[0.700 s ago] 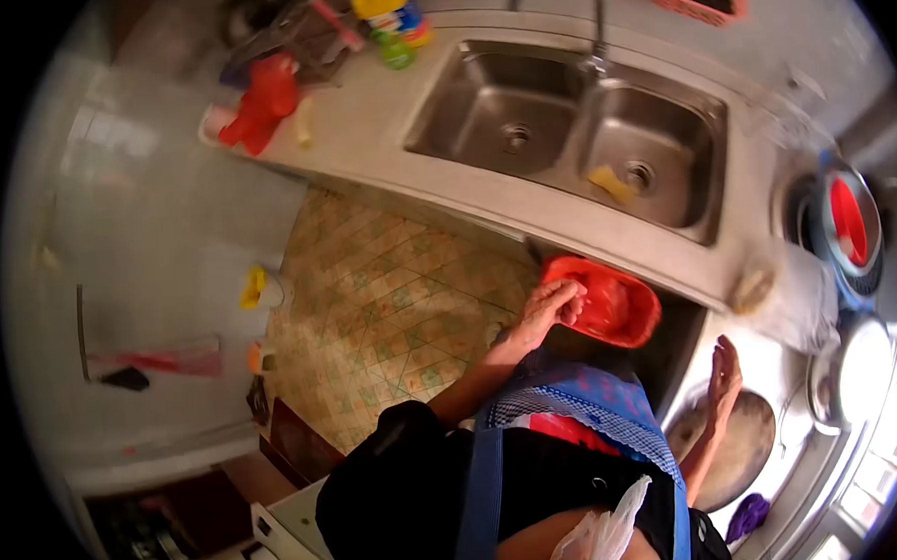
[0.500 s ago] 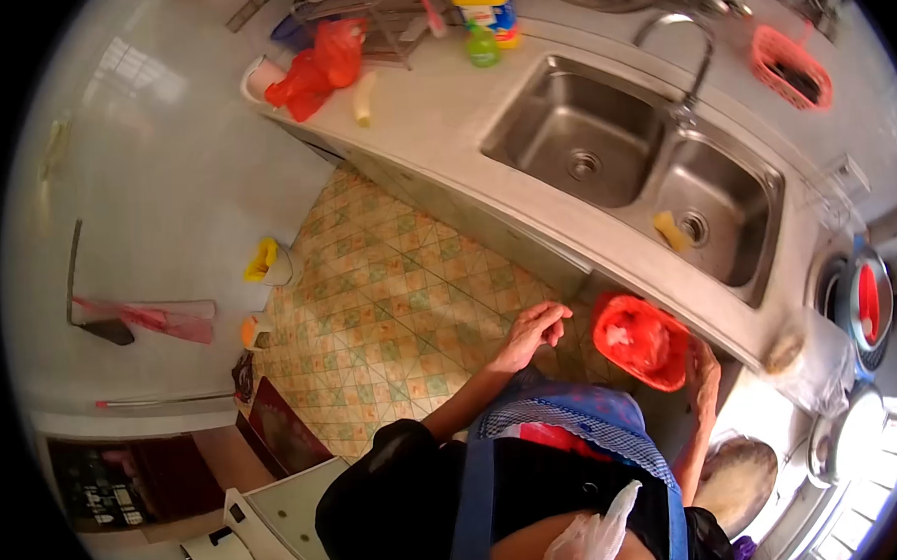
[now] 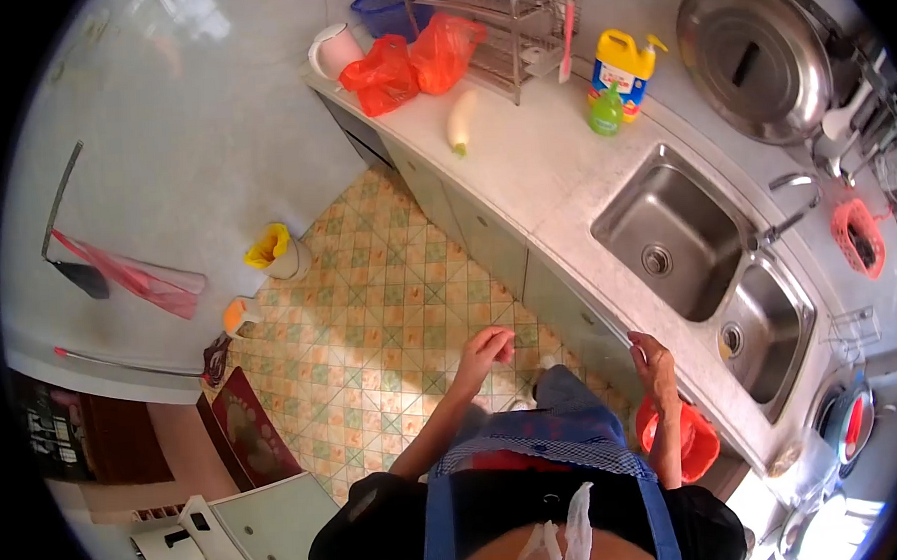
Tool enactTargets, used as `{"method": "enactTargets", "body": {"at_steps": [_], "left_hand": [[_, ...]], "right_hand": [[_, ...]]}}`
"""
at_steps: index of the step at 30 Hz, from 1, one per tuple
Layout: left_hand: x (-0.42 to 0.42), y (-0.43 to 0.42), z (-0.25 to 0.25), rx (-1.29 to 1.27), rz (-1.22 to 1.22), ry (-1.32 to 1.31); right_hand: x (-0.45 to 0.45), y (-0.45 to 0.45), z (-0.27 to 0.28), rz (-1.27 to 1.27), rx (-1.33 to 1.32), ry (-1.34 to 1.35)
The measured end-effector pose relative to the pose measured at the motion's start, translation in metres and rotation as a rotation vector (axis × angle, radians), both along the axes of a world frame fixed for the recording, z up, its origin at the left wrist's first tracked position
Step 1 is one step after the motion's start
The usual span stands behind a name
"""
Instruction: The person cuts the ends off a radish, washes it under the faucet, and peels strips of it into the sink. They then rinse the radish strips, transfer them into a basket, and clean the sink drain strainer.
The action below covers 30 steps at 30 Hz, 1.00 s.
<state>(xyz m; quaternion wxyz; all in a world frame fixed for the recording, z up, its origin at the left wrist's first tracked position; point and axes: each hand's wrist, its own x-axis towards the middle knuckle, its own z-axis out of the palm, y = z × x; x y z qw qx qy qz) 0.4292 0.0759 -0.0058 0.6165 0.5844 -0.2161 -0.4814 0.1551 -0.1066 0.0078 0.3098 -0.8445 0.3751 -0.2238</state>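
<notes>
My left hand (image 3: 487, 353) hangs over the tiled floor in front of my apron, fingers curled in and nothing visible in them. My right hand (image 3: 655, 366) is beside the counter's front edge, its fingers partly stretched and holding nothing that I can see. Whether it touches the cabinet front (image 3: 580, 319) I cannot tell. Below my right forearm stands a red plastic bin (image 3: 698, 444), partly covered by the arm. A white radish (image 3: 461, 124) lies on the counter (image 3: 534, 166), away from both hands.
A double steel sink (image 3: 606, 228) with a faucet (image 3: 791, 225) is set in the counter. Red plastic bags (image 3: 385, 78), a dish rack (image 3: 508, 37), a yellow detergent jug (image 3: 621, 67) and a green bottle (image 3: 607, 111) stand farther along. A yellow-lined trash bin (image 3: 285, 259) is by the wall.
My view has turned left and I have moved along the counter. My right hand has come away from the red bin and moved forward. My left hand stays loosely curled.
</notes>
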Motion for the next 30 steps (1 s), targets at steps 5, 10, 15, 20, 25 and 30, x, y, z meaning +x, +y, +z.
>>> {"method": "enactTargets", "body": {"at_steps": [5, 10, 15, 20, 25, 30], "left_hand": [[0.050, -0.016, -0.003, -0.024, 0.100, -0.005], [0.111, -0.042, 0.012, -0.020, 0.121, -0.049], [0.170, -0.063, 0.009, -0.015, 0.119, -0.075], [0.219, -0.085, -0.006, 0.048, 0.228, -0.074], [0.284, -0.117, -0.009, 0.038, 0.126, -0.049], [0.368, -0.167, -0.015, -0.003, -0.009, 0.041]], "right_hand": [[0.077, -0.054, 0.012, 0.097, -0.032, -0.002], [0.166, -0.115, 0.011, 0.133, -0.047, -0.037], [0.259, -0.160, 0.015, 0.266, -0.092, -0.043], [0.320, -0.186, 0.032, 0.371, -0.013, -0.074], [0.348, -0.206, 0.022, 0.278, 0.017, -0.027], [0.407, -0.207, 0.011, 0.097, 0.137, -0.012]]}}
